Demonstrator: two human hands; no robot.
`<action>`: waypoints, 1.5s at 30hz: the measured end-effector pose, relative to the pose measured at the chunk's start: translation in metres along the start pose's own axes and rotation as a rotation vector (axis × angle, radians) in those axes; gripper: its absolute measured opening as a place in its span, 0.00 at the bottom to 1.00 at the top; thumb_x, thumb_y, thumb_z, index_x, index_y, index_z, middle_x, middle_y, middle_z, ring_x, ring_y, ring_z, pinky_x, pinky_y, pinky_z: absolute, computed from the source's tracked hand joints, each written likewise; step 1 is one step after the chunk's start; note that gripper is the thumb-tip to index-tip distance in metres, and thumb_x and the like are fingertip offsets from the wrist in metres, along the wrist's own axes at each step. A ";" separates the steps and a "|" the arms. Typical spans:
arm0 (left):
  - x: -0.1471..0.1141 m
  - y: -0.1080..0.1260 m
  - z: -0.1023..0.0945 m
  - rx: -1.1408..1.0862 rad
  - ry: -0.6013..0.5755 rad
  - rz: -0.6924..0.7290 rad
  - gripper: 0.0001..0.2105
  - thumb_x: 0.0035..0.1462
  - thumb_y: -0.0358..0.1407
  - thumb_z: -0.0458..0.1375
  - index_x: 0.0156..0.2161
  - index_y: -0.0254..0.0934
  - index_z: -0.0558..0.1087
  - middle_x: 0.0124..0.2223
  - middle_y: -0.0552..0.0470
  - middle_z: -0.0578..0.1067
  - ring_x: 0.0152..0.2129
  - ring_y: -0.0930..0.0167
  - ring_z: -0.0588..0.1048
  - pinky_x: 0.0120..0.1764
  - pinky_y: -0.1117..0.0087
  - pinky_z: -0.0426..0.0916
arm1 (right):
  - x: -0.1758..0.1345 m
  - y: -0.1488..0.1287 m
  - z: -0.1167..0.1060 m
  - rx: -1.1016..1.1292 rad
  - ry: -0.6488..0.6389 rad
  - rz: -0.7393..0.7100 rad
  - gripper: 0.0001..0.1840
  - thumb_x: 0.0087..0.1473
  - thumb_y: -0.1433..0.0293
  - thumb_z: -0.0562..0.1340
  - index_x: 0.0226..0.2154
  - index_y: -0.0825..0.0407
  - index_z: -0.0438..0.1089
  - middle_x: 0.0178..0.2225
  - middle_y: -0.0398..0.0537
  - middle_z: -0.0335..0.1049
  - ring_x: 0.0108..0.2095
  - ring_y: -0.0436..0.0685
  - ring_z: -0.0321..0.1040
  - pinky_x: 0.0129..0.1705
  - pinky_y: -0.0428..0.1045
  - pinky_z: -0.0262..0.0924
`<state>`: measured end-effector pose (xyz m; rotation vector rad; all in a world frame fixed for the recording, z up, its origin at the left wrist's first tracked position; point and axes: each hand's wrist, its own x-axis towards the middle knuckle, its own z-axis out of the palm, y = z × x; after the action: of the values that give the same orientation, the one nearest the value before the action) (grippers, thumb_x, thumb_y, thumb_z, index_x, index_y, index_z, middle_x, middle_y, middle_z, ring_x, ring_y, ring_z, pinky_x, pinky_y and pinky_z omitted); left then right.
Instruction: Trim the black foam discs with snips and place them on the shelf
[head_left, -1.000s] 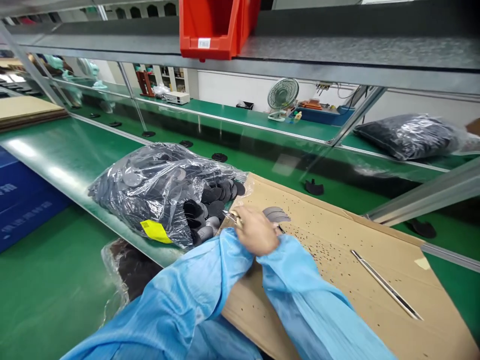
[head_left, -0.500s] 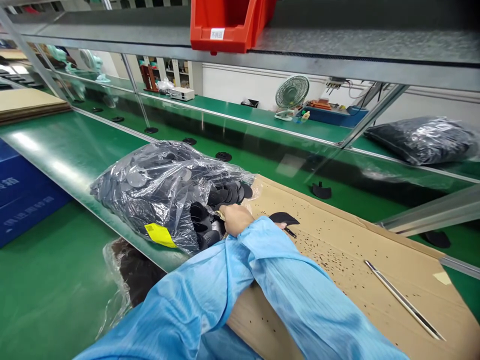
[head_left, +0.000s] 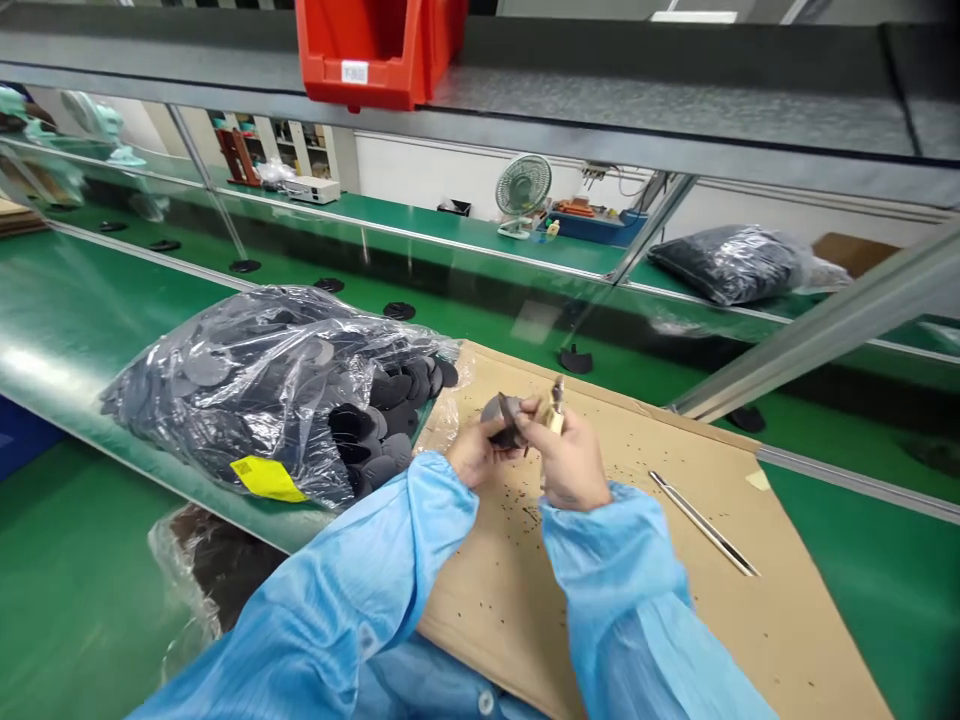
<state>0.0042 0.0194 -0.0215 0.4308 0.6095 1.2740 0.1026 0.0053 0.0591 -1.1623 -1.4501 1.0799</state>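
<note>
My left hand pinches a thin dark disc-like piece above the cardboard. Close on its right, my right hand is closed around a small tool with a pale yellow body and a metal-looking tip pointing up; its exact kind is unclear. The right thumb and fingertips meet the dark piece too. To the left lies a clear plastic bag full of black rounded pieces, with several spilling from its mouth. The cardboard sheet under my hands is strewn with tiny dark bits.
A slim knife-like tool rests on the cardboard at right. Black pieces, one of them a tabbed piece, lie spaced along the green strip behind. Overhead runs a shelf with a red bin. A slanted metal post stands at right.
My arms were crossed, with the right hand at the bag's mouth and the left holding a black piece farther right. They have uncrossed, and both hands meet over the cardboard. The view has turned right.
</note>
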 end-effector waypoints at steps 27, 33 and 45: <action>-0.022 -0.009 0.006 0.524 0.036 0.127 0.23 0.41 0.41 0.69 0.42 0.31 0.71 0.36 0.46 0.75 0.28 0.68 0.74 0.25 0.70 0.72 | -0.026 0.069 -0.043 -0.204 0.196 0.031 0.11 0.47 0.60 0.60 0.29 0.50 0.67 0.23 0.41 0.66 0.25 0.53 0.62 0.28 0.47 0.55; -0.023 -0.007 0.007 0.513 0.052 0.112 0.23 0.42 0.41 0.68 0.42 0.30 0.72 0.34 0.46 0.75 0.26 0.70 0.73 0.25 0.70 0.72 | -0.025 0.070 -0.044 -0.234 0.151 0.036 0.11 0.47 0.60 0.60 0.29 0.50 0.67 0.23 0.41 0.67 0.25 0.54 0.62 0.29 0.48 0.55; -0.023 -0.005 0.006 0.349 -0.061 0.016 0.21 0.44 0.37 0.68 0.44 0.34 0.72 0.42 0.44 0.75 0.38 0.63 0.74 0.40 0.60 0.71 | -0.026 0.079 -0.035 0.044 0.149 -0.006 0.16 0.45 0.59 0.65 0.35 0.51 0.71 0.31 0.45 0.73 0.31 0.56 0.68 0.35 0.49 0.63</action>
<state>0.0075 -0.0039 -0.0155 0.7614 0.7804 1.1667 0.1510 -0.0054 -0.0167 -1.1807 -1.3077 0.9951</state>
